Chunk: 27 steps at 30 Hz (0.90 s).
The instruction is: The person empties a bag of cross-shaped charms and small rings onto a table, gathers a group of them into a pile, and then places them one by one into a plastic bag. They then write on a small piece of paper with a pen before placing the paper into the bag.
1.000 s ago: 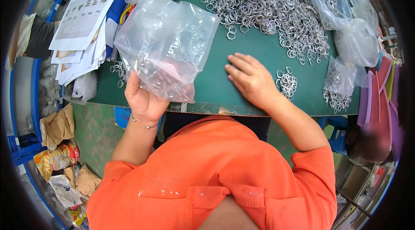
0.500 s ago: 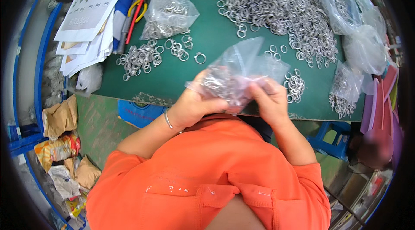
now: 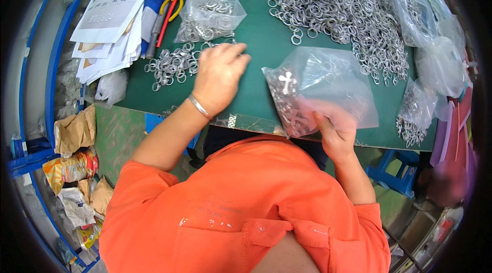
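Observation:
My right hand (image 3: 335, 128) pinches the lower side of a clear plastic bag (image 3: 353, 86), held tilted above the near edge of the green table. Dark silvery metal pieces gather in its lower left part, and a cross-shaped piece (image 3: 287, 82) shows through the film. My left hand (image 3: 220, 70), empty as far as I can see, hovers with fingers apart over a few loose rings at the table's left. Just beside it lies a small heap of silver rings (image 3: 171, 65). The bag and my right hand hide part of the table behind them.
A large pile of silver rings (image 3: 328, 9) covers the far right. Bagged rings (image 3: 212, 14), yellow-handled pliers (image 3: 177, 9), a red pen-like tool (image 3: 168, 22) and paper sheets (image 3: 115, 4) lie at the left. A blue stool (image 3: 394, 170) stands below the right edge.
My left hand has let go of the plastic bag and moved left and away to the loose rings. My right hand keeps the bag, which now spreads out to the right.

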### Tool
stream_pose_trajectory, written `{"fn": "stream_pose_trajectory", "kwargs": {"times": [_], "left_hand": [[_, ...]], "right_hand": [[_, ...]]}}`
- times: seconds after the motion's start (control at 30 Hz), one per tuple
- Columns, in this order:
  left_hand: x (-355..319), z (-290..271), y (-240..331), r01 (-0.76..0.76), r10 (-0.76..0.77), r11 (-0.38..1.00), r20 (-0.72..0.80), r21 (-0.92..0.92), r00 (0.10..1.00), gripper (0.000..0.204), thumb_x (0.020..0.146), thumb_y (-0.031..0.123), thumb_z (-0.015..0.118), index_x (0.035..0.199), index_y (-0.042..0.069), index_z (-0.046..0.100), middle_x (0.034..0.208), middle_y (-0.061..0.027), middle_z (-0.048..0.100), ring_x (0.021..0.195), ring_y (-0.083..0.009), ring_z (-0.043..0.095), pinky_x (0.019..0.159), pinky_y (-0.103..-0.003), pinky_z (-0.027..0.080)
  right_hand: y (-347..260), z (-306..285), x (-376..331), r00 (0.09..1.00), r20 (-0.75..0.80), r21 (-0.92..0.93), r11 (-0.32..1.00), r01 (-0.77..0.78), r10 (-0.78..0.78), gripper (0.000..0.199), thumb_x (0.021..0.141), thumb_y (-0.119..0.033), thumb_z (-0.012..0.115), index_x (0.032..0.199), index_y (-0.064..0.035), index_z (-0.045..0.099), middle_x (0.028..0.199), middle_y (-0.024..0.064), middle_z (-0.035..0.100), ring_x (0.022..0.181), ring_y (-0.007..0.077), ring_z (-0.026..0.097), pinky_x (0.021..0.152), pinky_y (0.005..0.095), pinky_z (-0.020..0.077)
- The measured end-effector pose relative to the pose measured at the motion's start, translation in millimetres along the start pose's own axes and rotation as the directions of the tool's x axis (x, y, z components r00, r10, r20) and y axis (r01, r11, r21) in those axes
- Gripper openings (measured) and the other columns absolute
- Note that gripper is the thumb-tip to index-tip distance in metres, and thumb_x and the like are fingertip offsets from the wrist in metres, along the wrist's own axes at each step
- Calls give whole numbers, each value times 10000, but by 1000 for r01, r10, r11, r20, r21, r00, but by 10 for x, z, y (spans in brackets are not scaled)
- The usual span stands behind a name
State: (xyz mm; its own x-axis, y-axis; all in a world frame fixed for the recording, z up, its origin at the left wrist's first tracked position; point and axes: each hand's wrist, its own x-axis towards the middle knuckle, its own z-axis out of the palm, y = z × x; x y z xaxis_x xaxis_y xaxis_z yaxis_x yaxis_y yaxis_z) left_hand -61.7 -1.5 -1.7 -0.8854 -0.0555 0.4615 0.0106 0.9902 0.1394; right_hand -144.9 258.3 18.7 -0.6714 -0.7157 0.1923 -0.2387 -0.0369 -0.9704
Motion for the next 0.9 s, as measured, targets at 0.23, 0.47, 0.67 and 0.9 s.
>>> {"fn": "stream_pose_trajectory", "kwargs": {"times": [0.23, 0.47, 0.67, 0.9], "left_hand": [[-22, -374, 245, 339, -270, 481, 232, -809, 935, 397, 853, 206, 691, 1172, -4, 586, 1046, -135, 636, 959, -248, 622, 809, -339, 490], [-277, -440, 394, 398, -251, 783, 342, -478, 906, 636, 684, 235, 826, 1193, -9, 534, 998, -123, 555, 861, -264, 565, 766, -342, 474], [-461, -352, 339, 218, -141, 880, 207, -421, 968, 297, 688, 31, 771, 857, 2, 528, 841, -124, 524, 739, -302, 536, 630, -360, 448], [-380, -367, 353, 196, -109, 809, 187, -554, 976, 220, 734, -25, 736, 764, 3, 520, 708, -106, 533, 616, -256, 525, 536, -320, 429]], "right_hand": [[59, 110, 185, 982, 25, 430, 885, -178, 185, 168, 943, -101, 575, 995, 31, 664, 935, 56, 675, 829, 111, 601, 743, 252, 483], [94, 52, 349, 983, -109, -288, 942, -175, 149, 444, 809, -209, 743, 1142, 13, 553, 1065, 117, 596, 952, 196, 572, 796, 320, 476], [-68, -52, -35, 986, 162, -725, 682, 100, 27, 600, 615, -221, 844, 1088, -4, 546, 1077, 157, 515, 957, 339, 494, 815, 406, 426], [112, -31, -111, 991, 130, -630, 768, 115, -41, 193, 748, -79, 733, 794, -31, 552, 875, 98, 568, 801, 315, 542, 702, 375, 444]]}}
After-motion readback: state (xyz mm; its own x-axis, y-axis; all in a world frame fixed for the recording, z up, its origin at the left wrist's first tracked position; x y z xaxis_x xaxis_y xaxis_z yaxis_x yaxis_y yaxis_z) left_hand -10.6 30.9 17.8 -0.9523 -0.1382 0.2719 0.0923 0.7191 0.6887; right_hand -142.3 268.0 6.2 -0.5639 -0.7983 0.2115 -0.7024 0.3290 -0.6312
